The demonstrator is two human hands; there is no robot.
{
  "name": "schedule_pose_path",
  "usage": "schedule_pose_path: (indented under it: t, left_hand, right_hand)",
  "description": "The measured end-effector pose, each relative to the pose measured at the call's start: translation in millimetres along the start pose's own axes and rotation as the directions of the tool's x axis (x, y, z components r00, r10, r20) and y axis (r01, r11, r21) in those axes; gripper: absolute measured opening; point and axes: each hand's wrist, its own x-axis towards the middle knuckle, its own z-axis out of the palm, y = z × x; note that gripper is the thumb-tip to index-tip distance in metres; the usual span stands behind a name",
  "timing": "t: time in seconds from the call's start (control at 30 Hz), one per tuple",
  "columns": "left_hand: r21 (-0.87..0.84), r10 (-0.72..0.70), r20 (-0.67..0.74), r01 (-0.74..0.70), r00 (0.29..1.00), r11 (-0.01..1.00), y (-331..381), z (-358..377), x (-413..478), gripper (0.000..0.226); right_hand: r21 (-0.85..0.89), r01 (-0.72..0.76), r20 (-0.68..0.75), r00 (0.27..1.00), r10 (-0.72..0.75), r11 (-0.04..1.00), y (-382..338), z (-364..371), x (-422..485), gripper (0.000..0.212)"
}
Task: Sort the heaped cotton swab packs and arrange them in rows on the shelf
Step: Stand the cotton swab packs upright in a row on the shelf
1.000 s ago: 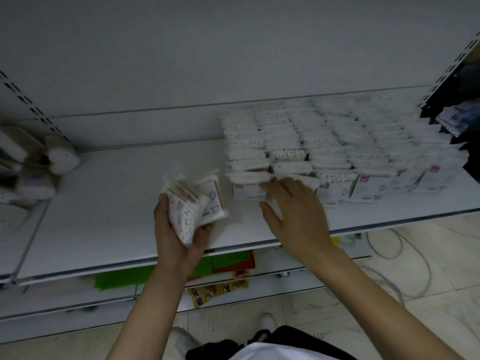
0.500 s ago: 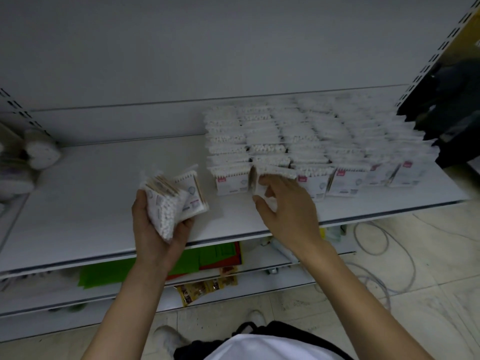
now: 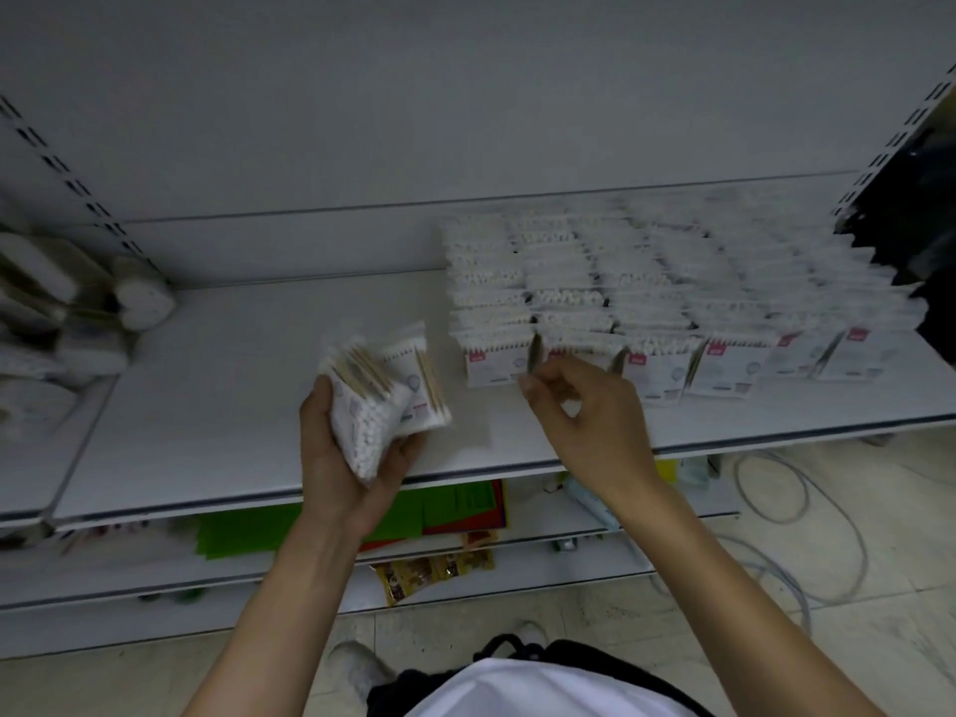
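Several cotton swab packs stand in rows (image 3: 672,302) on the right half of the white shelf (image 3: 248,364). My left hand (image 3: 341,468) grips a fanned bundle of swab packs (image 3: 383,395) above the shelf's front edge, left of the rows. My right hand (image 3: 584,411) hovers at the front of the second row from the left, fingers loosely curled and nothing held in them. The front pack of that row (image 3: 574,351) stands just beyond my fingertips.
Other white packaged goods (image 3: 67,313) lie heaped at the far left of the shelf. A lower shelf holds green and red sheets (image 3: 455,509) and brown snack packets (image 3: 429,571). Cables (image 3: 807,514) lie on the tiled floor at right.
My right hand set a pack upright at the front of the second row and has drawn back off it. The left hand keeps its bundle. The camera shifted.
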Motion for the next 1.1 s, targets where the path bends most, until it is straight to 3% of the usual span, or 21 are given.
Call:
schedule_pose_path:
  t: [0.1,0.2,0.27,0.33,0.4,0.6,0.87,1.1]
  left_hand:
    - [0.113,-0.037,0.092,0.026,0.995,0.993,2,6,-9,0.067]
    - [0.213,-0.090,0.148,0.057,0.985,0.975,1,14,-15,0.066]
    - [0.253,-0.085,0.140,0.048,0.986,0.966,0,20,-16,0.060]
    - [0.262,-0.048,0.097,0.021,0.994,0.965,-1,22,-16,0.035]
    - [0.269,-0.014,0.022,0.008,1.000,0.963,-2,20,-15,0.019]
    - [0.465,0.016,0.061,-0.042,0.998,0.884,-11,20,-16,0.007]
    - [0.501,-0.002,0.086,-0.041,0.996,0.865,-25,28,-5,0.016]
    - [0.590,0.021,0.097,-0.075,0.995,0.804,-29,41,5,0.026]
  right_hand:
    - [0.245,-0.182,0.192,0.972,0.136,0.952,-25,6,2,0.003]
    - [0.328,-0.223,0.274,0.952,0.134,0.918,-33,10,6,0.011]
    - [0.288,-0.222,0.262,0.954,0.146,0.932,-28,9,7,0.013]
    - [0.215,-0.234,0.247,0.952,0.179,0.948,-20,6,7,0.006]
    - [0.121,-0.214,0.200,0.962,0.187,0.969,-11,4,6,0.024]
    - [-0.333,0.050,0.018,0.999,-0.047,0.941,5,9,3,0.028]
    - [-0.313,0.098,-0.030,0.993,-0.113,0.945,5,5,16,0.026]
    - [-0.280,0.030,-0.041,0.998,-0.043,0.960,4,3,18,0.030]
